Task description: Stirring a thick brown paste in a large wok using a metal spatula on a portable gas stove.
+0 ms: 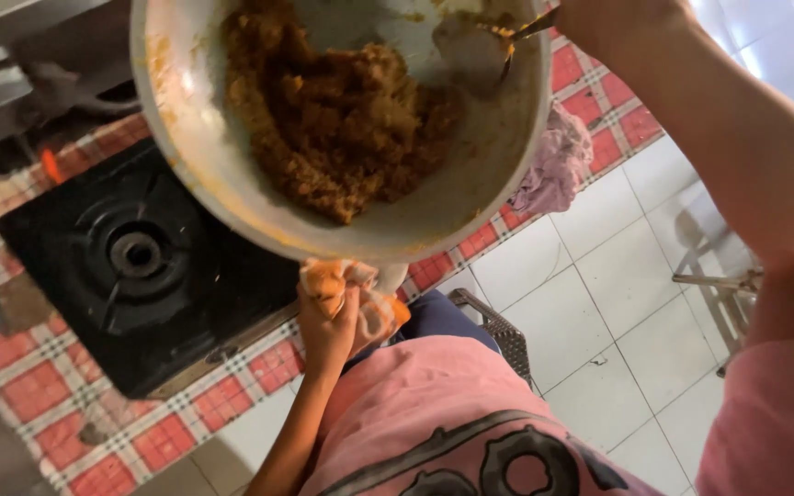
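Scraping browned, crumbly food out of a tilted pale pan (232, 184), lifted clear above and beside the black gas burner (135, 255). Left hand (328, 326) clamping the pan's near rim through a stained cloth (360, 285); right hand (613, 23) closing around a spoon (521, 32) at the pan's far rim. Next, probably calling for steady tilting and sweeping toward the low edge.
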